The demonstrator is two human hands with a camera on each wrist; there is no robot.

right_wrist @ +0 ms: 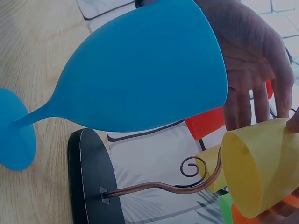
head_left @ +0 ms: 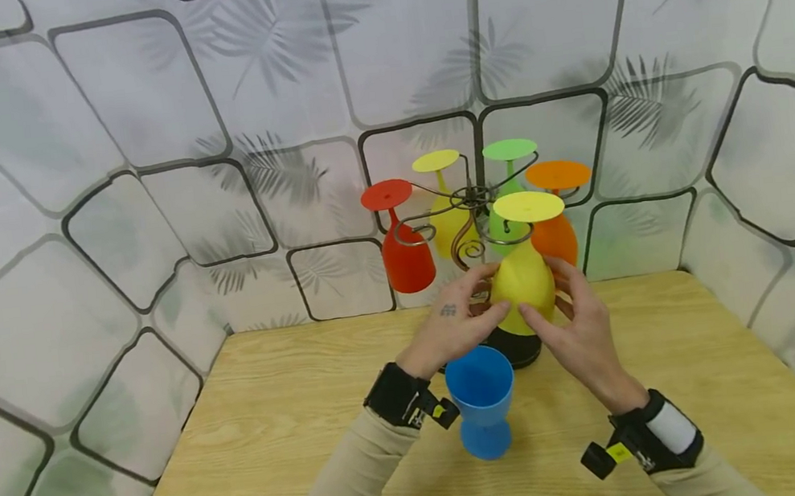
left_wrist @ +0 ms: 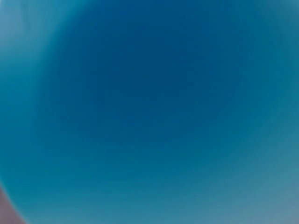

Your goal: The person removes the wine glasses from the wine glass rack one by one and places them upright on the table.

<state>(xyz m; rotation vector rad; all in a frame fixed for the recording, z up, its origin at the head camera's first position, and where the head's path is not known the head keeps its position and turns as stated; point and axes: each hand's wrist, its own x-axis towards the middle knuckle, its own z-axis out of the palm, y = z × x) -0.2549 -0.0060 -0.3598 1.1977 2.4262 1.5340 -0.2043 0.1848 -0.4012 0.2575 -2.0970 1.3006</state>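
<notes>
Both hands hold a yellow wine glass (head_left: 524, 287) that is upside down. Its foot is over a curled hook at the front of a dark metal glass rack (head_left: 472, 197). My left hand (head_left: 449, 323) grips the bowl from the left, with the thumb on its near side. From the right, my right hand (head_left: 583, 333) holds the same bowl between thumb and fingers. A blue wine glass (head_left: 482, 401) stands upright on the table between the forearms. Its blurred blue surface (left_wrist: 154, 116) fills the left wrist view.
Red (head_left: 407, 259), another yellow (head_left: 447, 222), green (head_left: 509, 150) and orange (head_left: 557, 174) glasses hang upside down around the rack. The rack's black base (right_wrist: 88, 182) rests on the wooden table (head_left: 281, 454). Patterned fabric walls (head_left: 150, 250) enclose the back and sides.
</notes>
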